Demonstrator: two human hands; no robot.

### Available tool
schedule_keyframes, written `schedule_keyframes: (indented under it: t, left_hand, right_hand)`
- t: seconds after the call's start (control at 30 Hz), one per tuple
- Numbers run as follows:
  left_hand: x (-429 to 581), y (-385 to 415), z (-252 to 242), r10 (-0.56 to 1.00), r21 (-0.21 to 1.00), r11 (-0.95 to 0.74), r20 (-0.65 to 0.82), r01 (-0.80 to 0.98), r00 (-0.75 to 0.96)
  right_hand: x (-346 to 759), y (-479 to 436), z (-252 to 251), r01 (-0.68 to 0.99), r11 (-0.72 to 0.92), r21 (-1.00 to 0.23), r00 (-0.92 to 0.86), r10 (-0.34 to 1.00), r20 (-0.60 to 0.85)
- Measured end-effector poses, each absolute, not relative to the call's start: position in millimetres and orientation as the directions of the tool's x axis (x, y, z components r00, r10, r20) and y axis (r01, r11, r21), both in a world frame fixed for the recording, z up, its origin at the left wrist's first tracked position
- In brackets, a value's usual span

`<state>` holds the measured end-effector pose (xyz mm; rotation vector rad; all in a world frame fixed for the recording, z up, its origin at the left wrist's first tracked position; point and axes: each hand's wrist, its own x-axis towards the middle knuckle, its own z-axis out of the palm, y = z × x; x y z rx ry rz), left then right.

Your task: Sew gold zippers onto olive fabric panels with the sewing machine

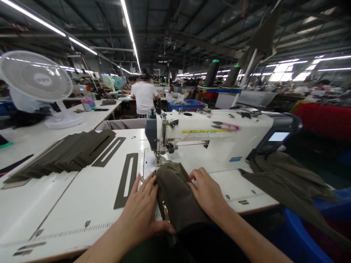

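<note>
A dark olive fabric piece (181, 197) with a gold-toned zipper (164, 210) along its left side lies bunched in front of the sewing machine (197, 138), its far end close to the needle area. My left hand (142, 208) rests along the zipper side, fingers stretched forward and the thumb near the zipper's lower end. On the opposite side, my right hand (207, 191) pinches the fabric's edge between thumb and fingers. Left of my left hand lies a flat olive strip with a long slot (120, 193). The fabric's front part hangs over the table edge.
A fanned stack of olive pieces (63, 153) lies on the white table (68, 204), with another slotted strip (109, 151) beside it. Pink thread snips (230, 126) sit on the machine. More cloth (287, 175) drapes over a blue bin (298, 233) at right. A white fan (38, 78) stands left.
</note>
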<state>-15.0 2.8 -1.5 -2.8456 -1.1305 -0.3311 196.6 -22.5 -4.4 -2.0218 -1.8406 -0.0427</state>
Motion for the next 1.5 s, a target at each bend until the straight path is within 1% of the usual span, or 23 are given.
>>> schedule_keyframes:
  t: [0.07, 0.17, 0.23, 0.3, 0.4, 0.5, 0.63, 0.8, 0.9, 0.97, 1.1, 1.2, 1.3, 1.4, 1.5]
  left_hand:
    - [-15.5, 3.7, -2.3, 0.653, 0.015, -0.747, 0.21, 0.665, 0.728]
    - [-15.5, 4.1, -1.2, 0.661, 0.025, -0.745, 0.166, 0.667, 0.732]
    - [-15.1, 4.5, 0.4, 0.67, 0.025, -0.739, 0.132, 0.673, 0.731]
    - [-14.5, 5.2, 1.8, 0.669, 0.019, -0.741, 0.101, 0.671, 0.736]
    - [-13.4, 6.2, 3.6, 0.678, 0.025, -0.734, 0.06, 0.678, 0.732]
    - [-12.5, 7.7, 6.2, 0.689, 0.04, -0.725, 0.026, 0.688, 0.724]
    - [-13.7, 11.5, 12.5, 0.671, 0.071, -0.74, 0.001, 0.669, 0.742]
    - [-15.5, 19.3, 15.4, 0.69, 0.093, -0.715, -0.065, 0.692, 0.721]
    - [-15.0, 24.4, 13.2, 0.695, 0.11, -0.706, -0.086, 0.7, 0.714]
    - [-14.4, 26.7, 12.7, 0.688, 0.112, -0.71, -0.102, 0.695, 0.719]
    - [-13.7, 28.3, 13.8, 0.679, 0.091, -0.719, -0.115, 0.689, 0.725]
    - [-14.6, 28.6, 12.2, 0.674, 0.077, -0.733, -0.061, 0.676, 0.737]
    - [-16.0, 28.9, 9.5, 0.673, 0.088, -0.737, -0.001, 0.671, 0.739]
    - [-16.2, 29.3, 9.3, 0.677, 0.093, -0.733, 0.005, 0.674, 0.736]
    - [-15.4, 29.7, 11.2, 0.671, 0.07, -0.74, -0.004, 0.669, 0.742]
  right_hand:
    - [196.3, -20.7, -6.2, 0.955, -0.063, -0.29, 0.145, 0.953, 0.268]
    - [192.7, -16.5, -6.2, 0.949, -0.071, -0.307, 0.125, 0.979, 0.159]
    - [192.0, -13.2, -3.8, 0.948, -0.051, -0.314, 0.095, 0.987, 0.129]
    - [196.4, -10.5, -0.3, 0.945, -0.032, -0.326, 0.078, 0.989, 0.128]
    - [213.6, -9.0, 2.1, 0.927, -0.08, -0.367, 0.14, 0.98, 0.14]
    - [232.4, -10.5, -3.8, 0.901, -0.133, -0.413, 0.19, 0.977, 0.101]
    - [239.8, -6.8, -10.9, 0.897, -0.153, -0.415, 0.199, 0.978, 0.069]
    - [230.0, 28.5, -2.1, 0.844, -0.213, -0.493, 0.276, 0.959, 0.059]
    - [226.4, 52.8, -3.9, 0.831, -0.235, -0.504, 0.298, 0.953, 0.046]
    - [226.3, 61.0, -9.5, 0.839, -0.222, -0.497, 0.288, 0.956, 0.059]
    - [228.6, 59.7, -20.1, 0.853, -0.209, -0.479, 0.305, 0.943, 0.132]
    - [231.6, 59.4, -22.1, 0.845, -0.197, -0.498, 0.311, 0.937, 0.157]
    - [234.2, 67.0, -21.3, 0.824, -0.179, -0.537, 0.311, 0.936, 0.165]
    - [233.3, 75.8, -21.9, 0.823, -0.14, -0.55, 0.282, 0.942, 0.181]
    - [228.8, 80.3, -25.4, 0.847, -0.082, -0.526, 0.221, 0.953, 0.207]
